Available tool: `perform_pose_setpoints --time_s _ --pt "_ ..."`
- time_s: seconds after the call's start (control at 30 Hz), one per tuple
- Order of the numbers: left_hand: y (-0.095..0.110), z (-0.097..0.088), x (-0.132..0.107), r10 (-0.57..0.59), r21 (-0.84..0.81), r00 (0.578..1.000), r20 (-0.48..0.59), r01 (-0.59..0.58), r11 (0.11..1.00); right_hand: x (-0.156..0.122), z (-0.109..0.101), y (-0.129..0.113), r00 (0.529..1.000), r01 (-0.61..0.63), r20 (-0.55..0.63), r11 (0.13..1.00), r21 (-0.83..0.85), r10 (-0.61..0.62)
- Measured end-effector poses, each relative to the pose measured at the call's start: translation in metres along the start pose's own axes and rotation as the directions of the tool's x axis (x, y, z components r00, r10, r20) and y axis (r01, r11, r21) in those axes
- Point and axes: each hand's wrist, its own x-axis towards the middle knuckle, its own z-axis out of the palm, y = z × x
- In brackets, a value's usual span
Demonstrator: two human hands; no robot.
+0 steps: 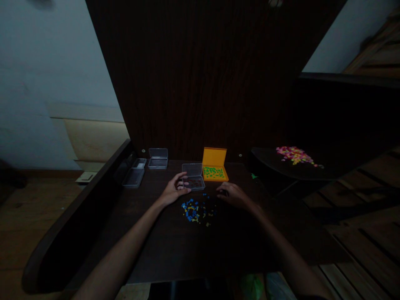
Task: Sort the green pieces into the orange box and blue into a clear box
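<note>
A clear plastic box [196, 188] with its lid raised stands in the middle of the dark table, small dark brownish pieces on its bottom. My left hand [173, 189] grips its left end, thumb along the front and fingers over the side. To the right of the pile, my right hand [233, 195] hovers low with fingertips pinched together; whatever they may hold is too dark to see. Between my hands and nearer to me lies a loose scatter of small blue and yellow pieces [191, 210]. Touching or close beside the clear box, an open orange box [215, 157] contains small green pieces [213, 172].
Further clear boxes stand at the back left, one open [158, 163] and another [133, 177] by the side panel [78, 216]. On a dark curved shelf [268, 160] at right sits a heap of pink and yellow pieces [295, 155]. A green scrap [253, 176] lies near its edge.
</note>
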Motion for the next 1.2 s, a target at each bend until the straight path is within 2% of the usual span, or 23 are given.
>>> perform_pose_setpoints --time_s 0.37,0.6,0.9,1.03,1.2 --pt "-0.003 -0.001 0.000 0.007 -0.005 1.000 -0.002 -0.007 1.000 -0.001 0.008 0.000 0.998 0.046 -0.056 0.995 0.083 -0.042" --pt "-0.002 -0.001 0.000 -0.004 0.007 1.000 0.000 0.004 1.000 -0.003 0.015 0.002 0.993 0.068 -0.102 0.995 0.070 -0.060" --pt "-0.004 0.000 0.001 -0.018 -0.016 1.000 0.000 0.018 1.000 0.001 0.014 -0.003 0.989 0.060 -0.139 0.996 0.062 -0.051" --pt "-0.003 0.001 0.001 -0.009 -0.007 1.000 0.005 0.009 1.000 0.012 0.003 -0.014 0.983 0.101 -0.159 0.993 0.060 -0.091" --pt "-0.003 0.000 0.001 -0.007 0.000 1.000 0.012 0.007 1.000 0.038 -0.014 -0.048 0.972 0.189 -0.153 0.980 0.063 -0.178"
